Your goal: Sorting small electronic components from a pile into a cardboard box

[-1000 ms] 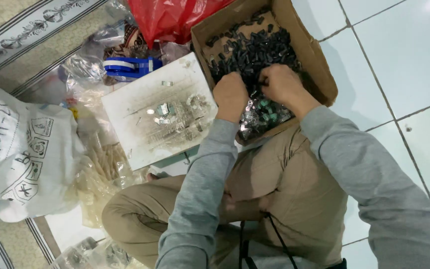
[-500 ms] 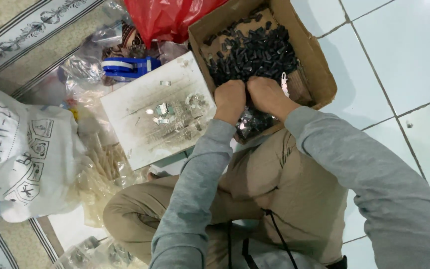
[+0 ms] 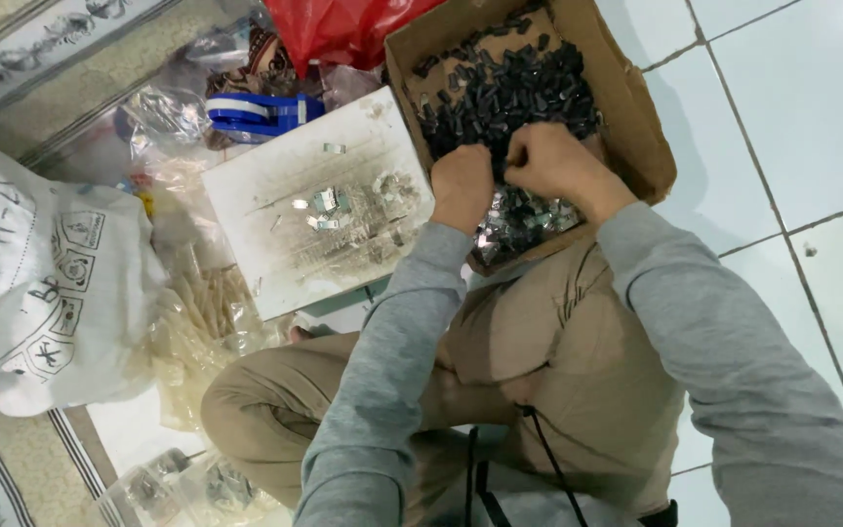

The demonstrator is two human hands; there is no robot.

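A cardboard box sat on the white tiled floor, and everything else lay around it. Inside the box, a heap of small black plastic parts filled the far half, and a clear bag of small shiny metal pieces lay in the near corner. The left hand was curled into a fist at the box's near left edge, just above that bag; whether it held anything could not be told. The right hand was beside it, inside the box, its fingers bunched narrowly at the near edge of the black parts, pinching something too small to make out. The two hands were nearly touching. Left of the box lay a scuffed white board with a few small metal pieces on it. Beyond the board was a blue tape dispenser, and a red plastic bag lay at the box's far left corner. A printed white sack lay well left of the box.
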